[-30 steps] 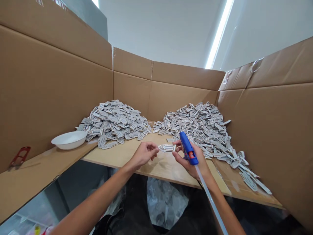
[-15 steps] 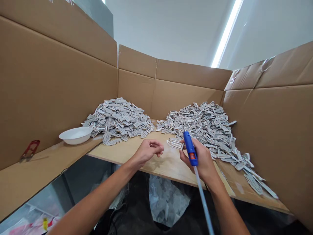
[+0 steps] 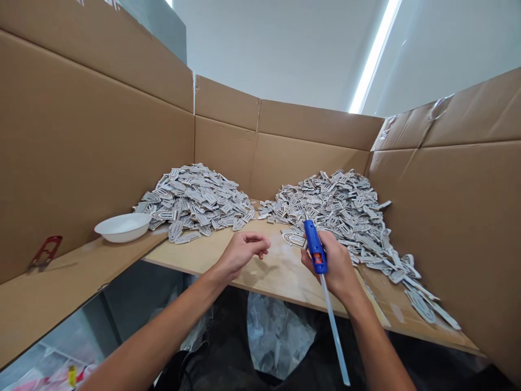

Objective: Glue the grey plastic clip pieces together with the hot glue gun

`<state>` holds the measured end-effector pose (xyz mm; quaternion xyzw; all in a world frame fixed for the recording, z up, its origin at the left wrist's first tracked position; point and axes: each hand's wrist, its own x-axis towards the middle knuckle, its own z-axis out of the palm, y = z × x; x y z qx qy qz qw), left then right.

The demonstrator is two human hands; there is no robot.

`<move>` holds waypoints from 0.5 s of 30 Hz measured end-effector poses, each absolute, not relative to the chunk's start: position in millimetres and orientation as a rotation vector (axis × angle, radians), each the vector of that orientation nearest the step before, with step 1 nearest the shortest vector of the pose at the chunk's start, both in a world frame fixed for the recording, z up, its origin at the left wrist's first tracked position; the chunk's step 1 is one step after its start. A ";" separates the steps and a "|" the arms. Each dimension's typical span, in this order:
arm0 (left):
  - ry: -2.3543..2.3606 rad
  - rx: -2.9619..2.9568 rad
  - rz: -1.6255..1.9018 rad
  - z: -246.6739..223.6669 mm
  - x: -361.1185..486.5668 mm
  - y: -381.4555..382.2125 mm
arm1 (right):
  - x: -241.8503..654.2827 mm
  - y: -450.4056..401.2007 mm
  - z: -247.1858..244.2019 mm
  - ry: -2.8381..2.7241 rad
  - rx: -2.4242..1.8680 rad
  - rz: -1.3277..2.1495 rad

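Observation:
My right hand (image 3: pixel 334 262) is wrapped round a blue glue gun (image 3: pixel 315 247) with a long clear glue stick (image 3: pixel 334 328) running out of its back end. The gun's nozzle points away from me. Just left of it lies a pale, arch-shaped cut-out piece (image 3: pixel 293 238), partly hidden by the gun. My left hand (image 3: pixel 244 252) hovers over the front of the wooden board (image 3: pixel 215 252), thumb and fingers closed in a pinch. Whatever the left fingers may hold is too small or hidden to make out.
Two heaps of cut-out pieces, a left pile (image 3: pixel 199 195) and a right pile (image 3: pixel 337 201), lie at the back. A white bowl (image 3: pixel 122 227) and a red-handled tool (image 3: pixel 46 251) rest at left. Cardboard walls (image 3: pixel 97 130) surround the board. Plastic bags (image 3: pixel 279 331) hang below its front edge.
The glue gun has tilted slightly and shifted, and the end of its glue stick now shows. My left hand stays in nearly the same pinch. The whole view has shifted a little.

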<state>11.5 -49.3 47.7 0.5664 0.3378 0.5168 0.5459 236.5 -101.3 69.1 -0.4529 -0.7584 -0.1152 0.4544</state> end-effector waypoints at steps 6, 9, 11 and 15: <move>0.884 1.236 1.263 46.7 11.4 -46.7 | 231.2 -110.3 70.7 -1.800 -1.073 -0.123; 0.884 1.198 1.273 48.5 11.7 -48.2 | 227.2 -112.5 70.4 -1.760 -1.070 -0.113; 0.898 1.182 1.282 50.4 11.7 -49.7 | 225.6 -113.0 70.1 -1.717 -1.083 -0.099; 0.897 1.170 1.258 54.1 11.7 -52.6 | 226.3 -111.7 71.7 -1.799 -1.055 -0.108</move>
